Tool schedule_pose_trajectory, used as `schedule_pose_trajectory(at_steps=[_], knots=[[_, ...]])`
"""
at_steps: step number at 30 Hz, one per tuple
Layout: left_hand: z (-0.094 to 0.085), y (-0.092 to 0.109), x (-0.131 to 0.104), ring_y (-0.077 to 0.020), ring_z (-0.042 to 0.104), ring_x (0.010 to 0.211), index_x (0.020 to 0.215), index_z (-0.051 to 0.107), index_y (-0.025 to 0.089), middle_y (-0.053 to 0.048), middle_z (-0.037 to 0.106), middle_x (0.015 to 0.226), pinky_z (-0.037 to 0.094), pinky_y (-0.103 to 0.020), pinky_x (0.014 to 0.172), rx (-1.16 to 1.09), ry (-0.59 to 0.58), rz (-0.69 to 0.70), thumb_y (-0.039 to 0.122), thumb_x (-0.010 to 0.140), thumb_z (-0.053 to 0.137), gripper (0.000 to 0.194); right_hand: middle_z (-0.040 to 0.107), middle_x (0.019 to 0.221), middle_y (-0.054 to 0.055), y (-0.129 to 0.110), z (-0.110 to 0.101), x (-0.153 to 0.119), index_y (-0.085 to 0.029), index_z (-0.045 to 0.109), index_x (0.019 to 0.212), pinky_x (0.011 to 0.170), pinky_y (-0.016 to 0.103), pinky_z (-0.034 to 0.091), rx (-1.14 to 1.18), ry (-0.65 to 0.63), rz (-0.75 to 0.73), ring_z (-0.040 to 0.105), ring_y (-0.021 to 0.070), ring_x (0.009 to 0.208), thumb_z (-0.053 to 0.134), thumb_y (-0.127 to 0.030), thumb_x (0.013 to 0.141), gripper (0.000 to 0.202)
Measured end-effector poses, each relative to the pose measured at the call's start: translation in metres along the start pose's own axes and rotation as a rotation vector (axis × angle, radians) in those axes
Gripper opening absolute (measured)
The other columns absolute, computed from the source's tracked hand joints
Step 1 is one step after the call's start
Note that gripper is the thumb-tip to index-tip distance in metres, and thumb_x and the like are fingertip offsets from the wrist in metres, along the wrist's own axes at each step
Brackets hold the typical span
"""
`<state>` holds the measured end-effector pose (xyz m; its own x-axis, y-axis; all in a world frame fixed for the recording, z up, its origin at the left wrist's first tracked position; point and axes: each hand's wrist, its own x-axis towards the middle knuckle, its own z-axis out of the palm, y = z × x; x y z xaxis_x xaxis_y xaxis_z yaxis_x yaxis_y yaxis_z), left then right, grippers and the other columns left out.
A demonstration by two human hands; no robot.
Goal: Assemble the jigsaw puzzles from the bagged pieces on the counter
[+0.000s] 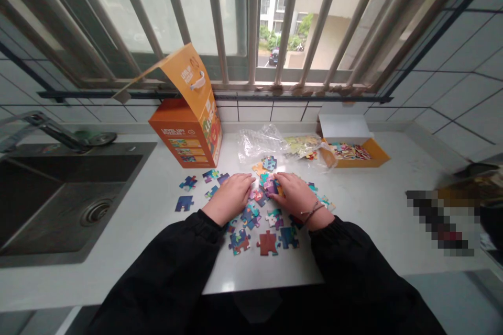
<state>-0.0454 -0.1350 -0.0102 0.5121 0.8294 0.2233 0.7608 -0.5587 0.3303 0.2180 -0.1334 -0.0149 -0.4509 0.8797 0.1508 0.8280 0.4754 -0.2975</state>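
Observation:
Loose jigsaw puzzle pieces lie in a pile on the white countertop between and around my hands. My left hand (231, 196) rests palm down at the pile's left side, fingers stretched over the pieces and nothing visibly gripped. From the right, my right hand (294, 196) has its thumb and fingers about a purple puzzle piece (270, 186), partly hidden by the fingers. Nearer to me lie a reddish-brown puzzle piece (268, 243) and a dark blue puzzle piece (289, 237). A separate blue puzzle piece (184, 203) lies left of my left hand.
An orange puzzle box (184, 133) stands with its lid up at the back left. Crumpled clear plastic (259, 142) and a bag of pieces (302, 145) lie behind the pile. An open yellow box (377, 153) holds more pieces. A sink (84, 256) is at left, a barred window behind.

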Motion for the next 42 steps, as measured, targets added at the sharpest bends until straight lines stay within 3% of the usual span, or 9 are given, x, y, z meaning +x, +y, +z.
schedule_pose_trajectory(at_steps=[5, 10, 16, 20, 24, 30, 34, 38, 42], knots=[[0.009, 0.016, 0.032, -0.0261, 0.064, 0.136, 0.142, 0.069, 0.026, -0.009, 0.071, 0.146, 0.05, -0.043, 0.121, -0.056, -0.049, 0.113, 0.024, 0.103, 0.062, 0.04, 0.072, 0.135, 0.016, 0.018, 0.005, -0.002, -0.019, 0.062, 0.144, 0.11, 0.046, 0.054, 0.088, 0.038, -0.014, 0.067, 0.0324, 0.126, 0.087, -0.035, 0.09, 0.062], [0.015, 0.023, 0.033, -0.03, 0.065, 0.13, 0.138, 0.069, 0.026, -0.012, 0.071, 0.137, 0.053, -0.047, 0.114, -0.087, -0.03, 0.079, 0.03, 0.102, 0.068, 0.036, 0.071, 0.123, 0.011, 0.024, 0.008, -0.003, -0.023, 0.068, 0.131, 0.099, 0.043, 0.057, 0.135, 0.098, 0.037, 0.07, 0.0295, 0.113, 0.092, -0.036, 0.085, 0.053], [0.002, 0.007, 0.027, -0.0287, 0.068, 0.116, 0.122, 0.074, 0.023, -0.01, 0.074, 0.118, 0.054, -0.043, 0.106, -0.153, 0.029, -0.056, 0.029, 0.096, 0.075, 0.026, 0.073, 0.117, 0.009, 0.022, 0.005, -0.004, -0.023, 0.073, 0.113, 0.1, 0.04, 0.055, 0.267, 0.156, 0.11, 0.07, 0.0273, 0.112, 0.093, -0.03, 0.083, 0.037], [-0.008, -0.004, 0.026, -0.0216, 0.073, 0.097, 0.114, 0.078, 0.023, -0.005, 0.077, 0.109, 0.057, -0.033, 0.09, -0.22, 0.078, -0.182, 0.026, 0.095, 0.071, 0.021, 0.079, 0.102, 0.005, 0.021, -0.007, -0.004, -0.022, 0.073, 0.106, 0.089, 0.033, 0.056, 0.326, 0.166, 0.225, 0.075, 0.0224, 0.096, 0.076, -0.035, 0.099, 0.015], [-0.015, -0.021, 0.031, -0.0185, 0.072, 0.075, 0.12, 0.079, 0.022, -0.002, 0.079, 0.092, 0.057, -0.029, 0.072, -0.246, 0.132, -0.325, 0.033, 0.099, 0.063, 0.028, 0.081, 0.096, 0.006, 0.034, -0.023, 0.007, -0.02, 0.073, 0.114, 0.076, 0.029, 0.055, 0.284, 0.198, 0.368, 0.075, 0.0202, 0.085, 0.06, -0.042, 0.108, 0.026], [-0.019, -0.048, 0.047, -0.0255, 0.075, 0.088, 0.103, 0.082, 0.019, -0.008, 0.08, 0.092, 0.06, -0.037, 0.087, -0.136, 0.203, -0.421, 0.021, 0.091, 0.061, 0.024, 0.079, 0.099, 0.011, 0.056, -0.036, 0.038, -0.018, 0.077, 0.107, 0.085, 0.035, 0.053, 0.087, 0.151, 0.452, 0.073, 0.0268, 0.094, 0.069, -0.029, 0.099, 0.016], [-0.017, -0.045, 0.05, -0.0339, 0.067, 0.121, 0.097, 0.081, 0.021, -0.015, 0.077, 0.117, 0.05, -0.05, 0.114, -0.02, 0.22, -0.361, 0.017, 0.088, 0.063, 0.02, 0.071, 0.128, 0.021, 0.047, -0.035, 0.041, -0.014, 0.073, 0.126, 0.102, 0.041, 0.051, -0.015, 0.142, 0.411, 0.067, 0.0331, 0.119, 0.065, -0.022, 0.099, 0.029], [-0.007, -0.026, 0.057, -0.031, 0.068, 0.114, 0.102, 0.081, 0.021, -0.014, 0.077, 0.109, 0.052, -0.046, 0.111, -0.002, 0.109, -0.222, 0.023, 0.097, 0.061, 0.021, 0.071, 0.13, 0.017, 0.029, -0.028, 0.034, -0.016, 0.072, 0.133, 0.108, 0.037, 0.049, -0.007, 0.028, 0.22, 0.066, 0.0289, 0.122, 0.064, -0.022, 0.102, 0.033], [0.008, -0.004, 0.068, -0.031, 0.067, 0.113, 0.104, 0.078, 0.019, -0.014, 0.076, 0.109, 0.052, -0.044, 0.108, 0.001, 0.014, -0.15, 0.034, 0.098, 0.067, 0.02, 0.074, 0.13, 0.01, 0.023, -0.021, 0.026, -0.02, 0.075, 0.13, 0.11, 0.031, 0.049, 0.042, -0.152, 0.012, 0.068, 0.0236, 0.124, 0.081, -0.018, 0.09, 0.04]])
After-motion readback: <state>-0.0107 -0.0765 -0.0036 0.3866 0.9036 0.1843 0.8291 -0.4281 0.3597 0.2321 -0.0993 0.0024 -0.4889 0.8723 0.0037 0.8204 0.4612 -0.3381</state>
